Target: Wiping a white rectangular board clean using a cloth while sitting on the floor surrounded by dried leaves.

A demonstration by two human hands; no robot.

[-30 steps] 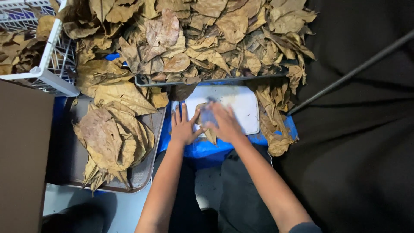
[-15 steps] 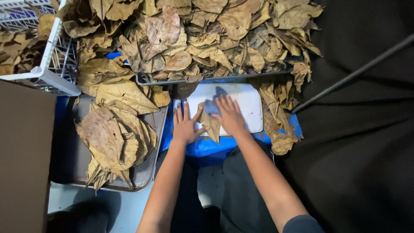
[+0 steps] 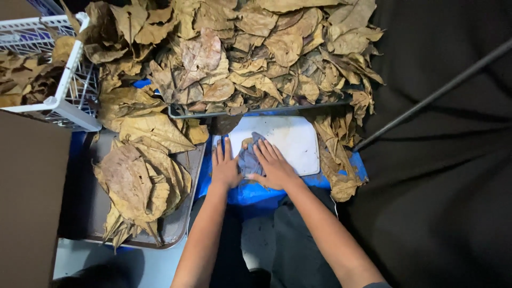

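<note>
Your view looks straight down on a work surface draped at the right in black cloth (image 3: 442, 176), crossed by a dark thin rod (image 3: 432, 96) running diagonally. Across the top lies the largest mass: a heap of dry brown leaves (image 3: 250, 53) spilling over the rim of a metal tray (image 3: 256, 111). At lower left a second grey tray (image 3: 178, 229) carries a flatter stack of large leaves (image 3: 138, 181). At upper left, a white wire basket (image 3: 66, 101) holds more leaves; below it is a plain brown panel (image 3: 26, 202). A blue sheet (image 3: 256, 192) lies under a white rectangular board (image 3: 293, 141), just in front of you. A loose strip of leaves (image 3: 336, 154) trails down the board's right edge.

On the board's left part lies a bluish-grey cloth (image 3: 248, 159), with a bit of leaf (image 3: 247, 143) showing at its upper edge. Your left hand (image 3: 225, 166) lies flat, fingers straight and spread, palm down at the board's left edge, touching the cloth's left side; it clasps nothing. Your right hand (image 3: 274, 166) is likewise flat and unclenched, fingers extended, pressing down on the cloth's right side. The cloth sits between and partly under both hands. No labels or packages can be made out.
</note>
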